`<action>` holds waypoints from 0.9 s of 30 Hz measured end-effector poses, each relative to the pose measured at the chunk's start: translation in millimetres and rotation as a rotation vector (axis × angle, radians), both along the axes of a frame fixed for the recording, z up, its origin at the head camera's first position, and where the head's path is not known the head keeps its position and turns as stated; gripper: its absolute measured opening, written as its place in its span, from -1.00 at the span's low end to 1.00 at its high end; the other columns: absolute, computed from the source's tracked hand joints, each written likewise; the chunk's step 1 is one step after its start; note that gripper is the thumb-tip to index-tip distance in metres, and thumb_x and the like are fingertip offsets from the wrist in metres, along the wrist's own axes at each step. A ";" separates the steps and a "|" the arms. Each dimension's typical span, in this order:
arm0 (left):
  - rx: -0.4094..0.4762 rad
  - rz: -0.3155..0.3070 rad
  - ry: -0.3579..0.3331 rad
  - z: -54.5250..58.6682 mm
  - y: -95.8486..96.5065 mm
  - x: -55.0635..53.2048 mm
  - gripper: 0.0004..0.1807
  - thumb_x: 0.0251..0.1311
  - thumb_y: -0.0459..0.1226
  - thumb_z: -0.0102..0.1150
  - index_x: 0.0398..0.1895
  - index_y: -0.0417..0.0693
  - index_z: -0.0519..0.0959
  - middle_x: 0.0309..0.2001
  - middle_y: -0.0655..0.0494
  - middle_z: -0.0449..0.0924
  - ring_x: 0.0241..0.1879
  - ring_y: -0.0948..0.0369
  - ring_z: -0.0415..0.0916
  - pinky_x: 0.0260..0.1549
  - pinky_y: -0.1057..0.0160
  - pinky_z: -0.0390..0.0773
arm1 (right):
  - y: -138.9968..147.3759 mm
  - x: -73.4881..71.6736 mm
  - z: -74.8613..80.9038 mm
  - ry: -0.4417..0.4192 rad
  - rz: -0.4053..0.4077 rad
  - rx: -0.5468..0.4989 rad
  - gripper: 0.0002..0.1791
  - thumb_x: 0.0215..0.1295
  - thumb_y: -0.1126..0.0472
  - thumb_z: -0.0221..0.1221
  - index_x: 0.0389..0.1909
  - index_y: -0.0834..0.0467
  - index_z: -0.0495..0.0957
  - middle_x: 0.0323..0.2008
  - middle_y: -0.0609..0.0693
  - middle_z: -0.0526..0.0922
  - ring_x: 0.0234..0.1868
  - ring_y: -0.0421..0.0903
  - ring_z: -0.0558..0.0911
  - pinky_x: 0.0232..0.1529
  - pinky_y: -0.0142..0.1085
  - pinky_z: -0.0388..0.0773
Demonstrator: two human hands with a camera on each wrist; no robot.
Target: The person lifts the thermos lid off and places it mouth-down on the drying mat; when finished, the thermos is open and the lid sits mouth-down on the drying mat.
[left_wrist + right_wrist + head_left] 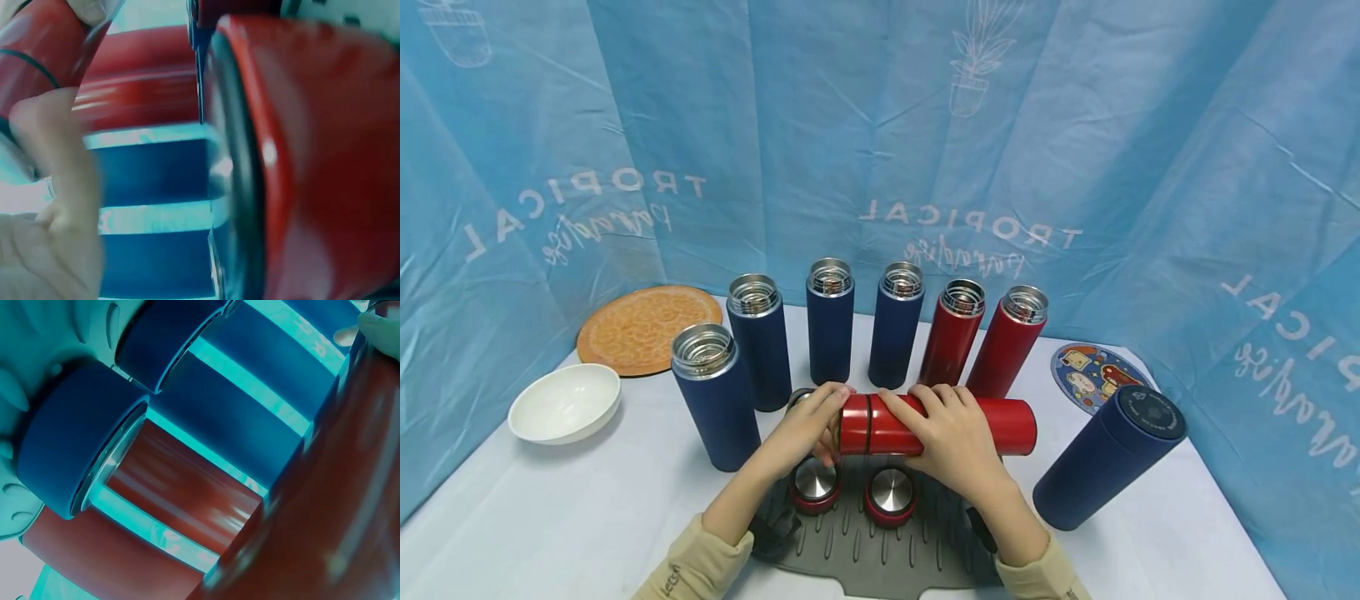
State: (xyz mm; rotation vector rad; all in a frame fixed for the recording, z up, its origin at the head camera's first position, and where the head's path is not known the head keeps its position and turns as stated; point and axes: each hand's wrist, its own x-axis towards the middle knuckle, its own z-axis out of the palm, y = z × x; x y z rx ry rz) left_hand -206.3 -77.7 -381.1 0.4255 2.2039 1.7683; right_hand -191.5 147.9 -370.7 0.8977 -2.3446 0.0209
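Note:
A red thermos bottle (1011, 427) lies sideways between the two hands, above a grey mat. My right hand (951, 433) grips its body from above, fingers and thumb round it. At the bottle's left end, my left hand (805, 429) holds the red lid (853, 425), marked off from the body by a dark ring. In the left wrist view a blurred finger (62, 150) lies against that end. Just below the bottle, two red lids with steel tops, a left one (815, 483) and a right one (890, 496), sit on the mat (857, 546).
Behind the hands stand uncapped bottles: several blue ones (830, 333) and two red ones (951, 337). A blue bottle with a dark top (1108, 458) stands at right by a patterned round mat (1093, 375). At left are a white bowl (565, 404) and an orange round mat (647, 329). Blue lids (81, 437) show in the right wrist view.

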 end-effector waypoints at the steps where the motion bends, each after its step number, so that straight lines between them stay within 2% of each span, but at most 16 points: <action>1: 0.007 -0.028 0.021 0.1 -0.9 0.1 -0.41 0.31 0.02 -0.07 0.29 -0.08 0.17 -0.15 -0.18 0.50 -0.38 0.06 0.58 -0.49 0.15 0.60 | 0.5 -0.2 0.3 0.001 -0.004 0.004 0.02 -0.48 -0.14 0.52 0.21 -0.13 0.36 -0.14 0.05 0.59 -0.17 0.03 0.54 -0.12 -0.07 0.49; 3: 0.011 -0.081 0.097 0.3 -2.9 0.4 -0.29 0.20 -0.06 0.14 0.36 0.05 0.08 0.15 -0.12 0.29 -0.05 0.01 0.48 -0.23 0.06 0.58 | 2.1 -0.9 0.8 0.003 -0.016 0.008 0.02 -0.47 -0.15 0.51 0.21 -0.13 0.35 -0.14 0.05 0.58 -0.17 0.03 0.55 -0.12 -0.07 0.49; 5: 0.034 -0.129 0.191 0.0 -4.5 0.1 -0.15 0.03 -0.20 0.32 0.36 0.12 0.08 0.29 -0.03 0.10 0.17 -0.02 0.30 -0.03 0.00 0.49 | 4.1 -1.5 1.7 0.009 -0.034 0.011 0.03 -0.47 -0.16 0.51 0.22 -0.14 0.34 -0.14 0.05 0.58 -0.17 0.03 0.55 -0.11 -0.07 0.49; 8: 0.073 -0.170 0.297 -0.3 -5.9 -0.4 -0.16 -0.11 -0.38 0.39 0.29 0.09 0.22 0.29 0.05 0.11 0.25 -0.01 0.18 0.09 -0.03 0.39 | 6.6 -2.4 2.4 0.009 -0.047 0.008 0.04 -0.48 -0.15 0.52 0.22 -0.13 0.34 -0.14 0.06 0.58 -0.18 0.04 0.56 -0.10 -0.06 0.49; 10: 0.100 -0.180 0.321 -0.1 -6.5 -0.8 -0.25 -0.11 -0.45 0.36 0.22 0.04 0.31 0.24 0.07 0.19 0.20 0.00 0.22 0.07 -0.01 0.41 | 7.6 -2.9 2.4 0.007 -0.044 0.003 0.04 -0.48 -0.14 0.52 0.23 -0.12 0.34 -0.14 0.06 0.59 -0.18 0.04 0.56 -0.09 -0.05 0.49; 14: 0.092 -0.159 0.313 0.9 -7.7 -1.1 -0.32 -0.10 -0.41 0.36 0.17 0.02 0.36 0.17 0.06 0.29 0.13 0.02 0.32 0.01 0.08 0.48 | 7.6 -3.3 1.9 0.004 -0.028 -0.011 0.04 -0.48 -0.13 0.52 0.23 -0.12 0.34 -0.15 0.06 0.59 -0.18 0.04 0.55 -0.09 -0.05 0.49; 20: 0.080 -0.122 0.221 1.8 -7.6 -1.2 -0.31 -0.02 -0.33 0.33 0.24 0.03 0.28 0.14 -0.10 0.33 0.03 -0.03 0.42 -0.19 0.18 0.58 | 6.1 -3.0 1.8 0.017 -0.011 -0.029 0.06 -0.51 -0.12 0.54 0.22 -0.10 0.34 -0.15 0.07 0.58 -0.19 0.05 0.55 -0.11 -0.05 0.48; 27: 0.055 -0.070 0.178 0.9 -5.2 -1.5 -0.34 0.09 -0.26 0.23 0.28 -0.01 0.22 0.01 -0.22 0.37 -0.24 0.07 0.54 -0.36 0.14 0.60 | 5.2 -2.5 1.6 0.008 -0.010 -0.028 0.06 -0.52 -0.13 0.54 0.22 -0.12 0.35 -0.13 0.07 0.57 -0.18 0.04 0.54 -0.14 -0.07 0.48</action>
